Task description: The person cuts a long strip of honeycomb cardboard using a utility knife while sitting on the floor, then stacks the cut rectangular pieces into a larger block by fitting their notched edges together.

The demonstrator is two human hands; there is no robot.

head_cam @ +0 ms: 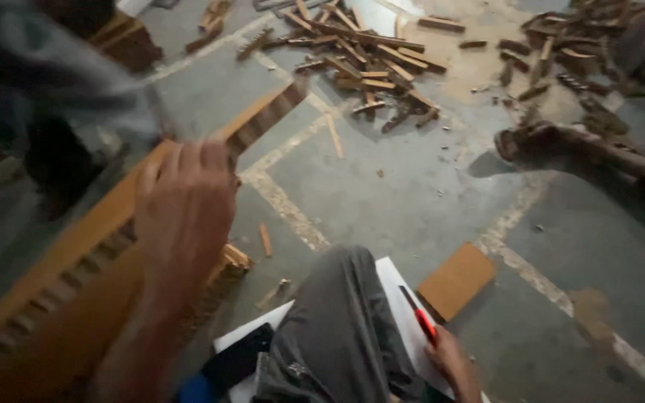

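Floor [412, 194]: bare concrete, wood scraps [367, 60] heaped far off.
Left hand [184, 213]: wrapped over a long wooden board [113, 224], raised at a slant.
Right hand [449, 358]: closed on a red-handled knife [419, 317], by the knee.
Risk: the board may slip, held single-handed; the blade sits close to the leg.

Head view, steeply down, close.

Dim grey concrete floor [412, 194] crossed by pale worn lines, a heap of wood scraps [367, 60] scattered far off
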